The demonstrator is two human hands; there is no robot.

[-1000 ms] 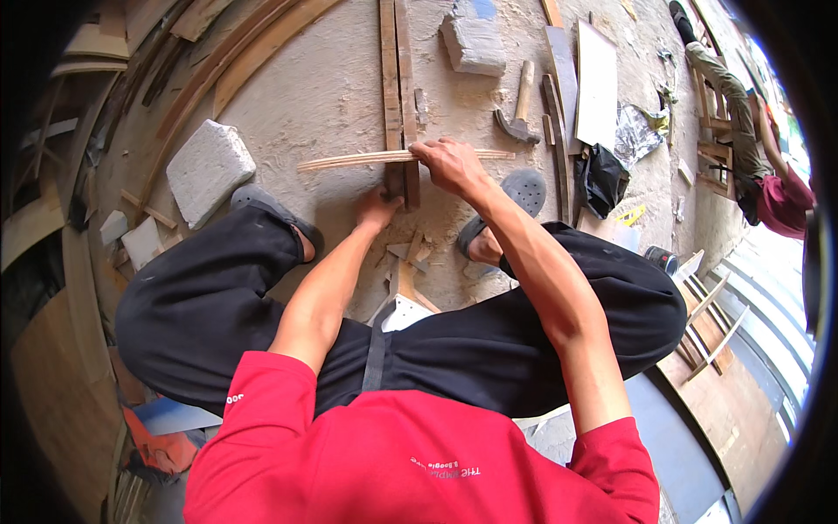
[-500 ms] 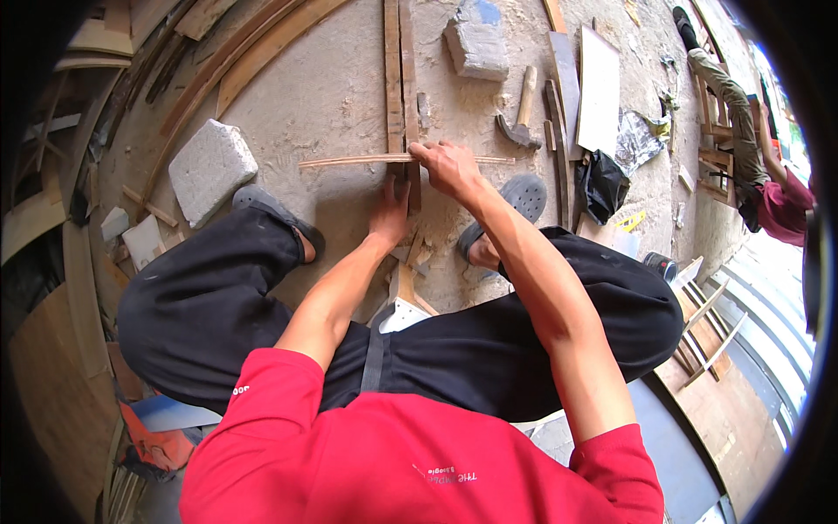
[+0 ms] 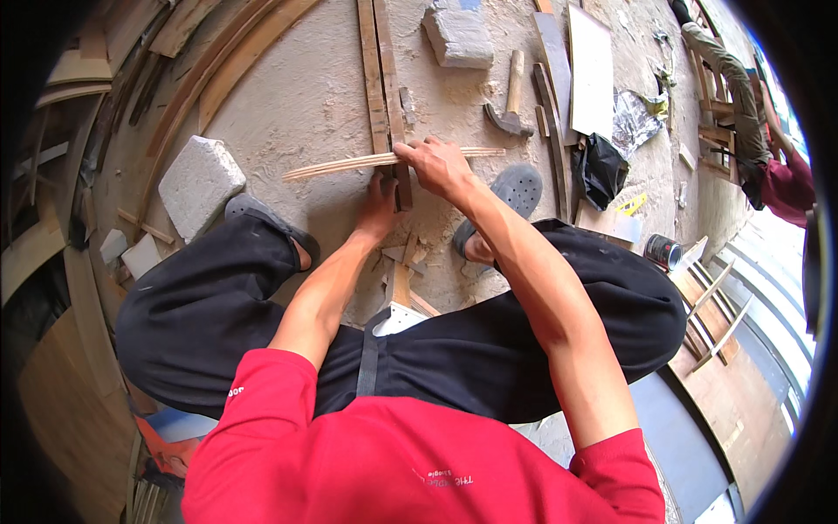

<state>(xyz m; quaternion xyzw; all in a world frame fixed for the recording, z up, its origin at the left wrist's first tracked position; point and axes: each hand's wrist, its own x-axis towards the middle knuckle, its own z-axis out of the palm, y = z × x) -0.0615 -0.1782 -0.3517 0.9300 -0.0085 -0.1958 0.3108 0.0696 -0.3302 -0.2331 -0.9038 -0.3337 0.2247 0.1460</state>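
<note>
The right hand (image 3: 436, 164) has its fingers curled around a pale wooden strip (image 3: 340, 163), which lies crosswise over two long, narrow wooden bars (image 3: 377, 79) near their close end and reaches out past them on both sides; the left hand (image 3: 377, 210) is just below the strip, its fingers against the near end of the bars, though their tips are partly hidden and I cannot tell whether they grip. The bars run side by side away from the person across the dusty floor (image 3: 288, 113), between two grey sandals (image 3: 517, 188). To the right of the bars lies a hammer (image 3: 515, 83) with a wooden handle, and beyond it a rough grey block (image 3: 460, 39). A pale block (image 3: 201, 185) sits beside the left foot. Farther right are a white board (image 3: 591, 74), a crumpled black bag (image 3: 602, 170) and, by the right knee, a dark can (image 3: 663, 251)
</note>
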